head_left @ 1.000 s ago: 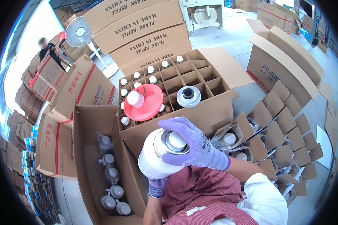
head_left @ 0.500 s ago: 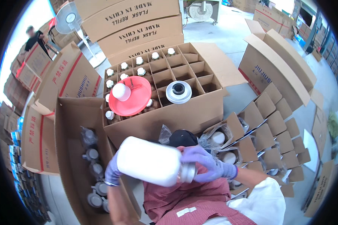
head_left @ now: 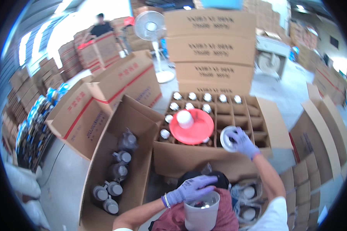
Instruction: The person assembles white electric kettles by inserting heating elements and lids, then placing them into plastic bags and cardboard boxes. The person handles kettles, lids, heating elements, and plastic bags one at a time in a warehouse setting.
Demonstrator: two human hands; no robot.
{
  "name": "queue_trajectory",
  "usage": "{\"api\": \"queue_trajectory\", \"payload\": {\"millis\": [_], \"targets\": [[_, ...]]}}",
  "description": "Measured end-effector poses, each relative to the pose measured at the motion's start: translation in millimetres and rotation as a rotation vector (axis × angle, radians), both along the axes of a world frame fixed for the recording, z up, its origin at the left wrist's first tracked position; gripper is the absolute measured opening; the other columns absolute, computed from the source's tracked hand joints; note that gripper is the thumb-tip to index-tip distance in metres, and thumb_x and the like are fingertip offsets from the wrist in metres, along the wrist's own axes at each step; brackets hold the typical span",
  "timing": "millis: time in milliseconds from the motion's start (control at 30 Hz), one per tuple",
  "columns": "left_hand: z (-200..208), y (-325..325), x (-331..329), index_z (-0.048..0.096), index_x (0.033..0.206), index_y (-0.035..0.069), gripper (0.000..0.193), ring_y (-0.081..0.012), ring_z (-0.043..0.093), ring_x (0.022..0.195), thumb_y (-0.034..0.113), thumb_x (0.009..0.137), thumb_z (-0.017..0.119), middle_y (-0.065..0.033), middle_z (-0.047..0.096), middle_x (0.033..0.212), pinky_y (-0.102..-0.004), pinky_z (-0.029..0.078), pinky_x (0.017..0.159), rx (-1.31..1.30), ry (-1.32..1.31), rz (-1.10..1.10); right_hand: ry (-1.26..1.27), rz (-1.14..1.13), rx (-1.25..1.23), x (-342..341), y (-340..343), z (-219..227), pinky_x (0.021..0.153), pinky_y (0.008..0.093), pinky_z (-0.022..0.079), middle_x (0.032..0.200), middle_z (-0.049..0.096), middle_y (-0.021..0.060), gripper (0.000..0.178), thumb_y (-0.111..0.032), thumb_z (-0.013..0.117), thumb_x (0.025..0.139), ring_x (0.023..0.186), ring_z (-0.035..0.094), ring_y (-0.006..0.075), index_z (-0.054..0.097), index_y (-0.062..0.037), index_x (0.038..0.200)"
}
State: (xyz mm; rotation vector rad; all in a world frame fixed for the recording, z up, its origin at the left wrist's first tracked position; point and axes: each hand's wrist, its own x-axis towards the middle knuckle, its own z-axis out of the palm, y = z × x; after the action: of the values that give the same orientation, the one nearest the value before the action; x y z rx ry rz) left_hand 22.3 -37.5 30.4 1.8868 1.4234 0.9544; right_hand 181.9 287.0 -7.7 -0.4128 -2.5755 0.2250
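A white cylindrical container (head_left: 201,215) stands upright between my legs, its wide end up. Something shiny and dark shows inside the rim, too blurred to name. My left hand (head_left: 191,189), in a purple glove, lies across that rim with fingers stretched out. Farther off to the right, my gloved right hand (head_left: 243,143) has its fingers closed at the middle of a white round lid (head_left: 228,144), which rests on the divided carton (head_left: 204,156). Beside it on the carton lies a red plate (head_left: 198,129) bearing a white cup-like piece (head_left: 185,119).
White-capped bottles (head_left: 207,97) fill several carton cells. To my left, an open carton (head_left: 92,184) holds grey-capped containers (head_left: 123,156). Carton dividers (head_left: 304,181) and plastic-wrapped pieces (head_left: 249,192) lie right. A fan (head_left: 150,29), stacked cartons (head_left: 212,50) and a person (head_left: 101,27) are beyond.
The container has gone from tilted between both hands to upright. My right hand has left its neck and reached the white lid; my left has moved onto the rim. The view has shifted.
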Motion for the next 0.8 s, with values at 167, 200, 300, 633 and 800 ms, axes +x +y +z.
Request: {"api": "queue_trajectory", "payload": {"millis": [167, 200, 300, 633, 800], "targets": [[25.7, 24.8, -2.2, 0.022, 0.156, 0.008, 0.070, -0.0265, 0.037, 0.141, 0.041, 0.102, 0.052, -0.0124, 0.034, 0.155, -0.0409, 0.036, 0.112, -0.258, -1.386, 0.176, 0.266, 0.189, -0.012, -18.6, -152.7, 74.2, 0.100, 0.0484, 0.046, 0.129, 0.050, 0.0234, 0.065, -0.008, 0.077, 0.070, 0.119, 0.051, 0.0412, 0.054, -0.0102, 0.131], [28.6, 27.5, 4.1, 0.024, 0.156, 0.008, 0.072, -0.0268, 0.035, 0.142, 0.039, 0.099, 0.056, -0.0126, 0.032, 0.156, -0.0408, 0.035, 0.113, -0.245, -1.296, 0.193, 0.346, 0.115, -0.077, -20.3, -170.9, 79.4, 0.094, 0.0467, 0.049, 0.127, 0.053, 0.0220, 0.062, -0.009, 0.075, 0.074, 0.113, 0.055, 0.0386, 0.053, -0.0077, 0.132], [35.4, 34.3, 14.1, 0.033, 0.153, 0.006, 0.076, -0.0267, 0.037, 0.141, 0.028, 0.090, 0.068, -0.0130, 0.037, 0.155, -0.0389, 0.031, 0.116, 0.398, -0.358, 0.339, 0.556, 0.026, -1.335, -24.9, -187.8, 78.7, 0.079, 0.0312, 0.056, 0.116, 0.066, 0.0089, 0.043, -0.028, 0.054, 0.099, 0.095, 0.068, 0.0209, 0.049, -0.0091, 0.138], [49.0, -8.9, 2.4, 0.039, 0.146, 0.002, 0.060, -0.0212, 0.053, 0.124, 0.045, 0.104, 0.043, -0.0105, 0.053, 0.135, -0.0395, 0.044, 0.106, -0.121, -1.262, 0.184, 0.246, 0.303, 0.383, -10.0, -198.5, 100.0, 0.095, 0.0462, 0.050, 0.136, 0.042, 0.0266, 0.069, -0.012, 0.077, 0.075, 0.117, 0.052, 0.0447, 0.050, -0.0082, 0.138], [61.5, -9.3, 18.0, 0.040, 0.147, 0.002, 0.062, -0.0293, 0.044, 0.135, 0.034, 0.098, 0.057, -0.0172, 0.043, 0.147, -0.0413, 0.035, 0.113, 0.310, -0.605, 0.361, 0.438, 0.097, -0.631, -20.8, -229.9, 110.9, 0.088, 0.0360, 0.053, 0.123, 0.057, 0.0157, 0.054, -0.006, 0.065, 0.086, 0.109, 0.061, 0.0267, 0.049, -0.0055, 0.138]]}}
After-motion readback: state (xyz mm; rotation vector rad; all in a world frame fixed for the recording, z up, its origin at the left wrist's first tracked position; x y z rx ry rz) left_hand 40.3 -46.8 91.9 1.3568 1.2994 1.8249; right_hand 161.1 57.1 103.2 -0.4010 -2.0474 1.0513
